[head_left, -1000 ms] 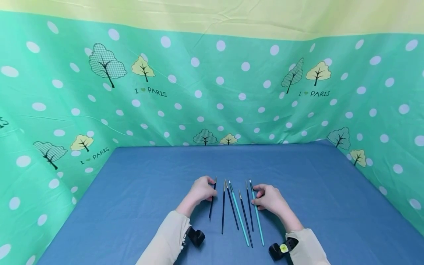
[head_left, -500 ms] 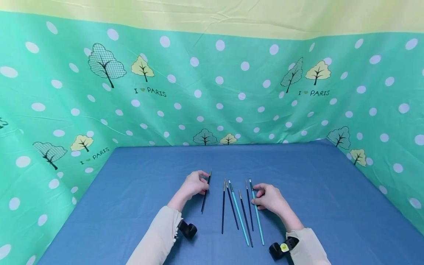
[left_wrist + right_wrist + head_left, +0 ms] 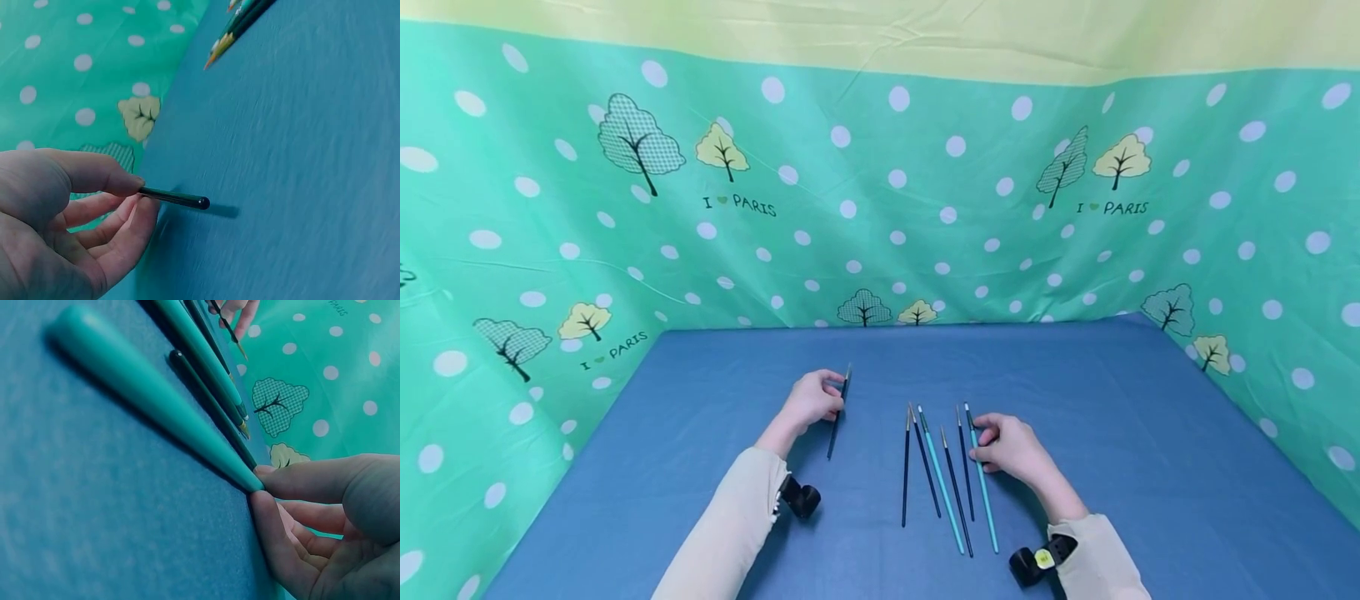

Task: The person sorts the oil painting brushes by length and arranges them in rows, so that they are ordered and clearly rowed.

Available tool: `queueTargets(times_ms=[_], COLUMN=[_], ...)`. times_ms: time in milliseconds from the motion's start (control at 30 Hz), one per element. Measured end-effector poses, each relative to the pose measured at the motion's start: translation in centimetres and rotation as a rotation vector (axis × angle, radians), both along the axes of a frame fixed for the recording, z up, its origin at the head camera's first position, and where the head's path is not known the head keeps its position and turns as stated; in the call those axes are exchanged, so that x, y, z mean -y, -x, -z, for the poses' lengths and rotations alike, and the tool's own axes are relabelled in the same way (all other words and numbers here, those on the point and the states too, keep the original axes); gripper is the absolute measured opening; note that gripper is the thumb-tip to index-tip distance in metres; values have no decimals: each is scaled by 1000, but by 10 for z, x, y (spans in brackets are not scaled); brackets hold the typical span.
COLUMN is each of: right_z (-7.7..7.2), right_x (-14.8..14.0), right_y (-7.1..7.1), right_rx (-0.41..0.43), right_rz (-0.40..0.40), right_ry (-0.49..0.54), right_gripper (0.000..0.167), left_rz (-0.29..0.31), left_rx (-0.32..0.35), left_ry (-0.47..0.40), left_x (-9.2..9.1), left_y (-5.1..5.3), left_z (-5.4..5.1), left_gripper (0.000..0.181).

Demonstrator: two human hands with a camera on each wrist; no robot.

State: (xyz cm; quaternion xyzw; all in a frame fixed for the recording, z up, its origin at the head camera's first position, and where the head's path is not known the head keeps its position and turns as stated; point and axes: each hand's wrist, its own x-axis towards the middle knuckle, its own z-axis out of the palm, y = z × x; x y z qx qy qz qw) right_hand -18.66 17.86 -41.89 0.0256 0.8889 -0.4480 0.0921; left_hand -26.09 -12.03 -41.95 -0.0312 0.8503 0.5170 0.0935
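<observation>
My left hand (image 3: 811, 400) pinches a dark paintbrush (image 3: 178, 197) between thumb and fingers, left of the other brushes. In the left wrist view its rounded handle end points right and casts a shadow on the cloth. My right hand (image 3: 1011, 446) pinches a turquoise paintbrush (image 3: 144, 394) at the right end of the row, its handle lying along the table. Between the hands several more brushes lie roughly side by side: dark ones (image 3: 906, 475) and another turquoise one (image 3: 943, 483), bristles toward the back.
A blue cloth (image 3: 737, 367) covers the table. Behind and at both sides hangs a green curtain (image 3: 805, 183) with white dots and printed trees. Each wrist carries a black camera, the left one (image 3: 801, 500) and the right one (image 3: 1026, 567) both close above the cloth.
My left hand has moved left and toward the back with the dark paintbrush, away from the row. The right hand and the other brushes have stayed in place.
</observation>
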Motion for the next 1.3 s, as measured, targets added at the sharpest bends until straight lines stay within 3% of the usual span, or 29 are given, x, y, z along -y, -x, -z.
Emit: queueTargets(times_ms=[600, 1067, 1300], right_z=[0, 1, 1], right_x=[0, -1, -1], right_y=[1, 1, 1], right_rx=[5, 7, 6], right_rz=[3, 5, 6], right_ry=[13, 20, 19], right_gripper=[47, 46, 47], left_rz=[-73, -145, -169], left_rx=[-65, -50, -32], left_ry=[75, 140, 165], left_x=[49, 72, 82], left_y=[17, 31, 33], left_z=[-1, 1, -2], left_gripper=[44, 44, 42])
